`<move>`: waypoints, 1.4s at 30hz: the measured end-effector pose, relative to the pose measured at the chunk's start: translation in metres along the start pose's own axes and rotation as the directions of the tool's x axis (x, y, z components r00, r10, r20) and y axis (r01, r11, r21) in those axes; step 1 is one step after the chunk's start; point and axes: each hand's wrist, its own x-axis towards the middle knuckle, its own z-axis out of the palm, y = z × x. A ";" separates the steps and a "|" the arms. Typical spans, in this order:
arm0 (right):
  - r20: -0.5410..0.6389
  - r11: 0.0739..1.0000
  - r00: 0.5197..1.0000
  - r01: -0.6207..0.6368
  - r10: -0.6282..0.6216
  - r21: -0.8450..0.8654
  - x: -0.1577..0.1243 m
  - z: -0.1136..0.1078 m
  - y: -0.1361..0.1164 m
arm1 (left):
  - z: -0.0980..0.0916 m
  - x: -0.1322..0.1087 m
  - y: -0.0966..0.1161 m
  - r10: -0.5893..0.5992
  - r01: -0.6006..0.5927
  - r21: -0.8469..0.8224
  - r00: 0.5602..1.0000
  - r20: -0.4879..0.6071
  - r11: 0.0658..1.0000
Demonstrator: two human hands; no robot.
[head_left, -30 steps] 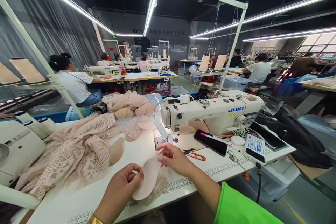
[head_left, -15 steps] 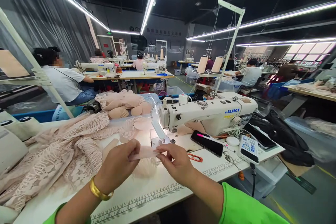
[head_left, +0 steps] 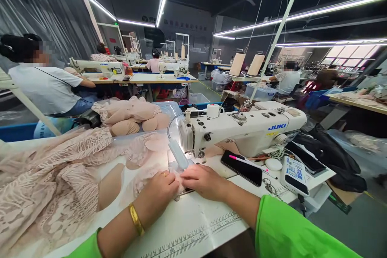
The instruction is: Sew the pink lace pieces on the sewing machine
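Observation:
My left hand (head_left: pixel 159 194), with a gold bangle at its wrist, is closed, its fingers curled on pale pink sheer fabric (head_left: pixel 144 178) at the sewing area. Opposite it, my right hand (head_left: pixel 205 182) is closed on the same fabric, its fingertips bent down beside the needle area. Both hands rest low on the white table (head_left: pixel 208 225), almost touching. Just above them are the head of a white sewing machine (head_left: pixel 248 131) and a small lit lamp (head_left: pixel 177 155). The needle and the fabric edge under my fingers are hidden.
Pink lace fabric (head_left: pixel 69 181) heaps over the left side, with a beige cup-shaped piece (head_left: pixel 111 185) by it. More beige pieces (head_left: pixel 130 113) lie behind. A black phone (head_left: pixel 242 168), a pen and a white power bank (head_left: pixel 294 175) lie right. Co-workers sit beyond.
Both hands have gone from holding a pale strip stretched in front of the machine to pressing down near its needle. The view has shifted, and the orange tool is now out of sight.

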 end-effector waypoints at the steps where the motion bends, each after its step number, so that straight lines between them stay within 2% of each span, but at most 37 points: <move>1: -0.007 0.999 0.999 -0.033 0.033 0.005 -0.003 -0.002 0.000 | 0.004 -0.001 0.000 -0.020 0.020 -0.012 1.000 -0.024 1.000; 5: 0.066 0.994 0.993 -0.099 0.096 0.042 -0.007 -0.009 0.000 | 0.008 -0.007 0.001 -0.060 0.048 -0.130 0.993 -0.097 0.990; 9: 0.087 0.990 0.990 -0.116 0.109 0.082 -0.006 -0.011 0.001 | 0.004 -0.007 0.002 -0.060 0.053 -0.168 0.997 -0.037 0.984; 14: 0.085 0.989 0.989 -0.126 0.119 0.081 -0.005 -0.013 0.002 | 0.005 -0.002 0.002 -0.082 0.079 -0.156 0.997 -0.014 0.985; 23: 0.093 0.982 0.984 -0.160 0.151 0.097 -0.003 -0.012 -0.001 | 0.004 0.005 0.006 -0.088 0.066 -0.178 0.990 -0.115 0.982; 35: 0.068 0.983 0.986 -0.160 0.154 0.093 -0.005 -0.008 0.000 | 0.003 0.003 0.006 -0.134 0.111 -0.199 0.985 -0.104 0.974; 42: 0.055 0.984 0.986 -0.158 0.154 0.082 -0.005 -0.008 -0.002 | 0.004 0.000 0.006 -0.144 0.129 -0.150 0.984 -0.100 0.980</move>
